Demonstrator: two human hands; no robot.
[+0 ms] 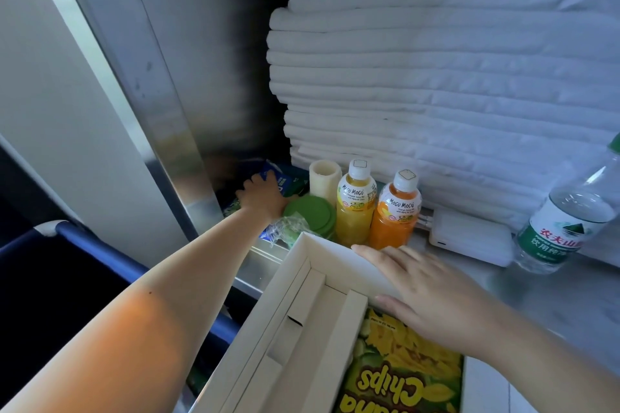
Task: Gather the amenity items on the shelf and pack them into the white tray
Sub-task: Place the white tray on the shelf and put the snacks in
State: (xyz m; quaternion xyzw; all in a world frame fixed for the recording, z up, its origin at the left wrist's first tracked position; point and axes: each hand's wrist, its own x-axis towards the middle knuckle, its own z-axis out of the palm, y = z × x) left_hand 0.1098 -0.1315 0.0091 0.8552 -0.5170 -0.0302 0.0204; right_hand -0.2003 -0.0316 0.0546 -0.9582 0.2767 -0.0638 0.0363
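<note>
The white tray (pixel 285 305) sits at the shelf's front edge, with a yellow chips bag (pixel 402 369) lying in it. My right hand (pixel 426 292) lies flat with straight fingers on the tray's far right rim. My left hand (pixel 261 198) reaches deep into the shelf's left corner and curls its fingers over a blue packet (pixel 278 178); whether it grips it is unclear. Beside it stand a green-lidded cup (pixel 312 214), a cream cylinder (pixel 323 178), a yellow juice bottle (pixel 355 204) and an orange juice bottle (pixel 397 211).
A tall stack of folded white linen (pixel 436 77) fills the back of the metal shelf. A white charger (pixel 469 238) and a water bottle (pixel 567 221) sit at the right. A metal upright (pixel 161 117) bounds the left; a blue cart rail (pixel 110 255) runs below.
</note>
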